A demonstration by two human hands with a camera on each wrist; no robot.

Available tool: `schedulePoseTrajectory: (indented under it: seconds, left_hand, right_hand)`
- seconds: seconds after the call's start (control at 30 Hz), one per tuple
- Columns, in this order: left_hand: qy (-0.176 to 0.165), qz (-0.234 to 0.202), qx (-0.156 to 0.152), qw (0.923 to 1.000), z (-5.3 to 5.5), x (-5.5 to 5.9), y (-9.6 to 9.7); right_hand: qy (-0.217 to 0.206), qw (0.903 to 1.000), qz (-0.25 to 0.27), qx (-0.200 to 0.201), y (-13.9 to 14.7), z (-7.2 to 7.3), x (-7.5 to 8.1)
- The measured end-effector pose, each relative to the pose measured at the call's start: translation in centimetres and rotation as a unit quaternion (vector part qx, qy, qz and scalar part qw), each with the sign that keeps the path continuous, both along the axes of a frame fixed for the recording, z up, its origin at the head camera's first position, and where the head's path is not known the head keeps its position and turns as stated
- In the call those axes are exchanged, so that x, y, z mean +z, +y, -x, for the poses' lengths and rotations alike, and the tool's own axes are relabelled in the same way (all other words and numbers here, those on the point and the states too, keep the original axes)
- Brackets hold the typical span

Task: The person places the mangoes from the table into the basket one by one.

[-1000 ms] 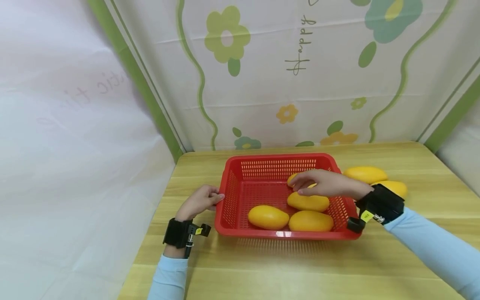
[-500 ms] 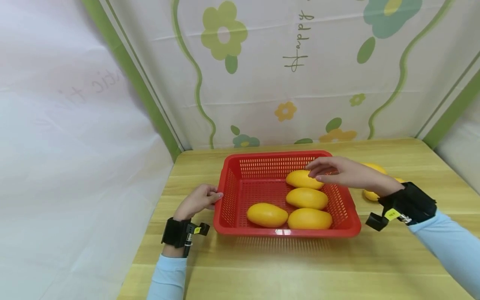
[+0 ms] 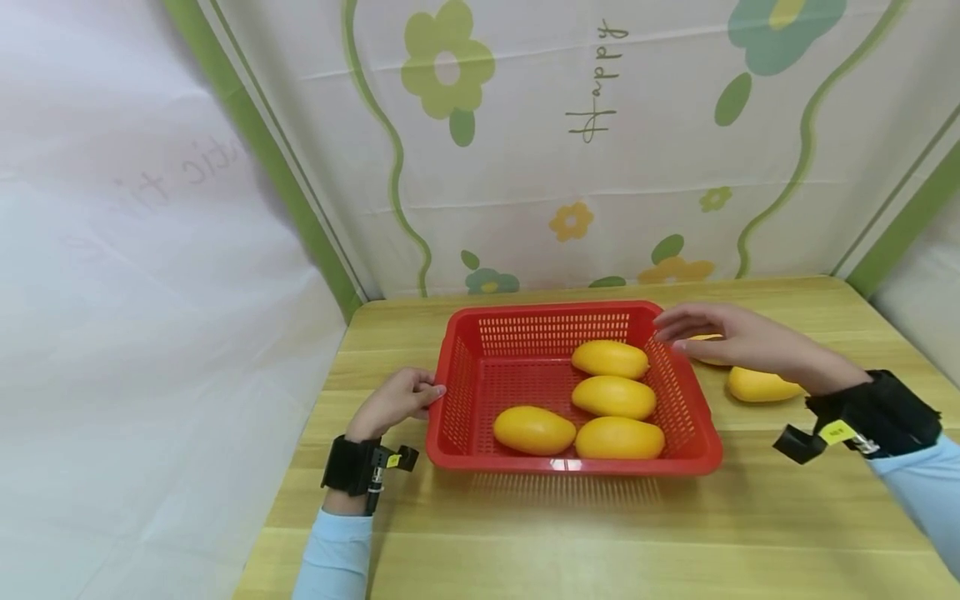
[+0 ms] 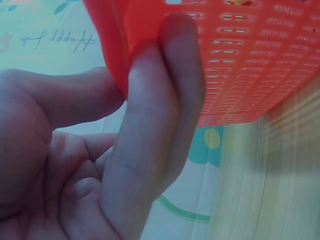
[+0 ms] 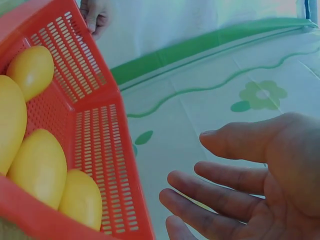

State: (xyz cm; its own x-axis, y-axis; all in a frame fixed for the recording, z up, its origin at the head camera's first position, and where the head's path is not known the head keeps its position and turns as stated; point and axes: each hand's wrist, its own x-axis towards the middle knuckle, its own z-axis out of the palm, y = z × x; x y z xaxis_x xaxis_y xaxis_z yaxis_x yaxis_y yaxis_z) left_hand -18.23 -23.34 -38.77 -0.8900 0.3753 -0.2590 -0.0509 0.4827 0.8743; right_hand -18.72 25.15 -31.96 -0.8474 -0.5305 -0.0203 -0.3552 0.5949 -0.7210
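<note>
A red plastic basket [image 3: 517, 462] with slotted walls stands on the table. Several yellow mangoes lie in it: three stacked in a column on the right, such as the back mango [image 3: 610, 358], and one mango [image 3: 534, 430] at the front left. My left hand [image 3: 395, 403] pinches the basket's left rim between thumb and fingers, seen close in the left wrist view. Over the basket's back right corner my right hand [image 3: 738, 337] hovers with fingers spread, holding nothing. Beneath and beyond it two more mangoes, one the front mango [image 3: 763, 385], lie on the table, partly hidden by the hand.
The wooden table [image 3: 570, 533] runs back to a white curtain [image 3: 510, 183] printed with flowers. Another white curtain [image 3: 150, 333] hangs along the left side. Both wrists carry black camera bands, the right band [image 3: 873, 412] being near the table's right part.
My right hand has lifted out of the basket and moved right, past its right rim, uncovering the back mango inside. My left hand stays on the left rim.
</note>
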Motion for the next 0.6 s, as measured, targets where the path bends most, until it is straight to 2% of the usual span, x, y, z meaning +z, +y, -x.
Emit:
schedulePoseTrajectory:
  seconds: [0.2, 0.6]
  left_hand:
    - [0.0, -0.002, -0.001, 1.0, -0.1, 0.0, -0.2]
    - [-0.001, 0.007, 0.004, 1.0, -0.1, 0.0, 0.0]
  right_hand:
    - [0.01, 0.9994, -0.02, -0.026, 1.8, 0.1, -0.3]
    - [0.026, 0.9986, -0.023, -0.04, 4.8, -0.1, -1.9]
